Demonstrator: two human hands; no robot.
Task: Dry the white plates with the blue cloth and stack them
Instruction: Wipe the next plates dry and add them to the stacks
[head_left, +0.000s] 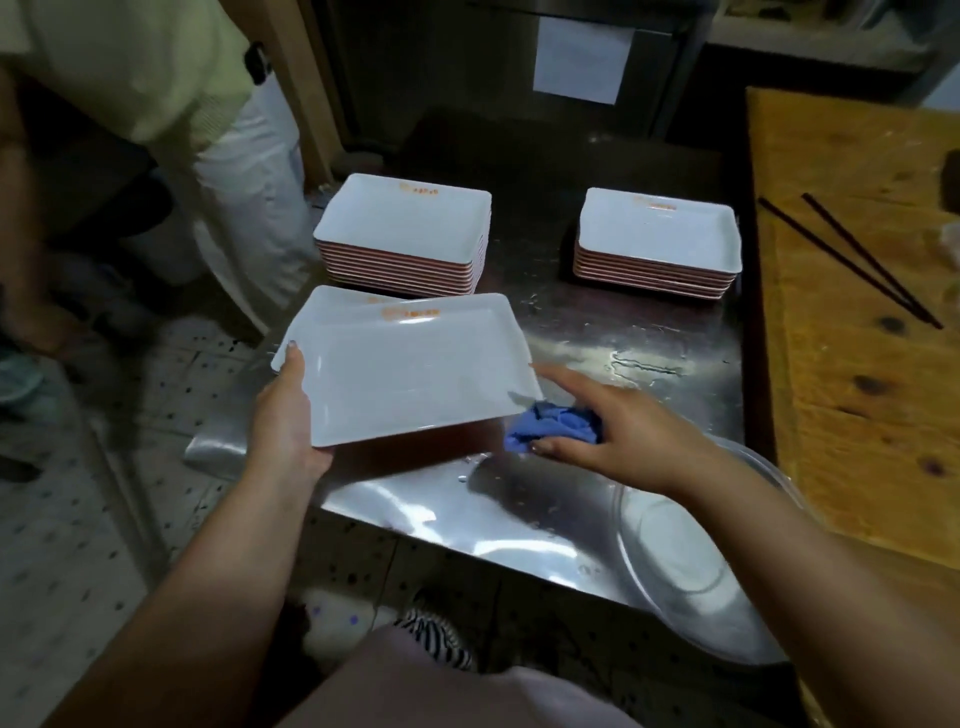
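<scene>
My left hand grips the left edge of a white rectangular plate, thumb on its rim, and holds it tilted above the steel table. The rim of another plate shows just behind it. My right hand holds the bunched blue cloth at the plate's near right corner, forefinger stretched along the plate's right edge. Two stacks of white plates stand further back: a taller one at the left and a lower one at the right.
A clear round bowl or lid overhangs the table's near right corner. A wooden board with two dark chopsticks lies to the right. Another person stands at the far left. The steel surface is wet in places.
</scene>
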